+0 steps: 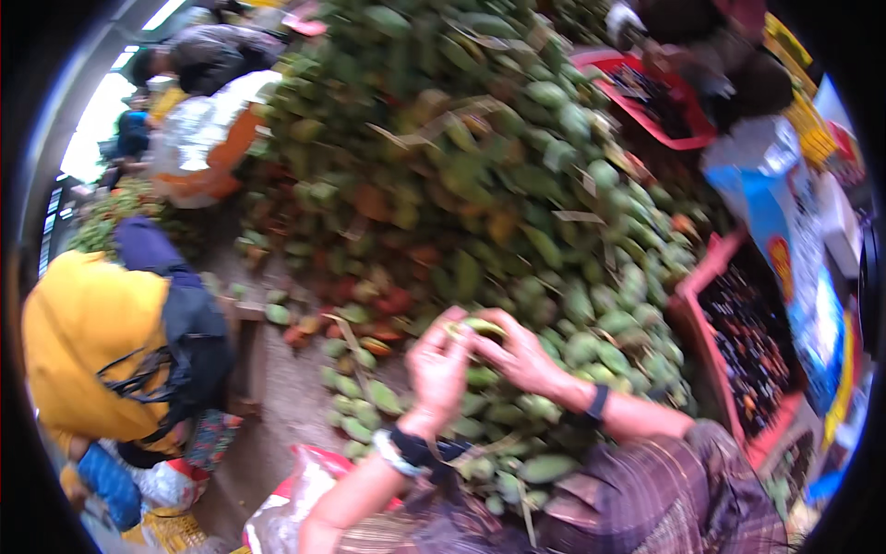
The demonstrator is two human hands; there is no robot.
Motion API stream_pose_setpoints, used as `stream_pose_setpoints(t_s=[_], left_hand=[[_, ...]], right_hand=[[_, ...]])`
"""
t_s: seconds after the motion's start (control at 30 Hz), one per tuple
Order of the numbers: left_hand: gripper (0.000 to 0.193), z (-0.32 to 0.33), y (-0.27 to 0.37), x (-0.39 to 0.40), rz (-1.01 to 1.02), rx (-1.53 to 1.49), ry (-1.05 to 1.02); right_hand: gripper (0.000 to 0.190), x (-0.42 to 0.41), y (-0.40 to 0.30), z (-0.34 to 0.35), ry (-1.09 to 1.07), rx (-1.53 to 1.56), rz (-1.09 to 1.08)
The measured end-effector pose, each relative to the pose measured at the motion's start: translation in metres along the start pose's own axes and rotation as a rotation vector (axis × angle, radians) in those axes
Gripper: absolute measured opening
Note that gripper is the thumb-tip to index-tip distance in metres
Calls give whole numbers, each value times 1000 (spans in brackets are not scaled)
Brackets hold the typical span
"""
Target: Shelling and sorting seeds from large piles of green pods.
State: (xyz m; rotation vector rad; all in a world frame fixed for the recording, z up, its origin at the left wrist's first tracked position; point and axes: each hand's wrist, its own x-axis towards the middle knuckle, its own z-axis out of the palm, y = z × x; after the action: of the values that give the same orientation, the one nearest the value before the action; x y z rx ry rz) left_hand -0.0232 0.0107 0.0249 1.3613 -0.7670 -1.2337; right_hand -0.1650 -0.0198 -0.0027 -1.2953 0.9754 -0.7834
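Note:
A green fruit pod [486,327] is held between my two hands, above the front of a large pile of green pods [477,180]. My left hand [437,367] grips the pod's left end at the fingertips. My right hand [522,353] pinches it from the right, thumb below and fingers above. The picture is blurred, so I cannot tell whether the pod is split. More green pods [547,469] lie beneath my forearms, against my lap. Among the pile are some reddish-orange opened pods [393,301].
A red plastic basin [692,305] of dark seeds [744,346] stands at my right; another red basin [699,142] lies beyond. A blue-and-white sack [754,201] leans beside them. One person in yellow [97,339] sits at left, near a white-and-orange sack [201,145].

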Motion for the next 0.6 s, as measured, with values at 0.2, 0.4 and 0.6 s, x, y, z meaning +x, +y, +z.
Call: stream_pose_setpoints(t_s=[0.2,0.4,0.6], left_hand=[[34,2,-1,-8,232,305,2],[27,19,17,-10,475,419,-117],[33,36,27,-26,581,859,-297]], right_hand=[[45,-1,-12,3,-11,123,179],[29,9,-3,1,208,15,-74],[35,1,21,-13,195,75,-39]])
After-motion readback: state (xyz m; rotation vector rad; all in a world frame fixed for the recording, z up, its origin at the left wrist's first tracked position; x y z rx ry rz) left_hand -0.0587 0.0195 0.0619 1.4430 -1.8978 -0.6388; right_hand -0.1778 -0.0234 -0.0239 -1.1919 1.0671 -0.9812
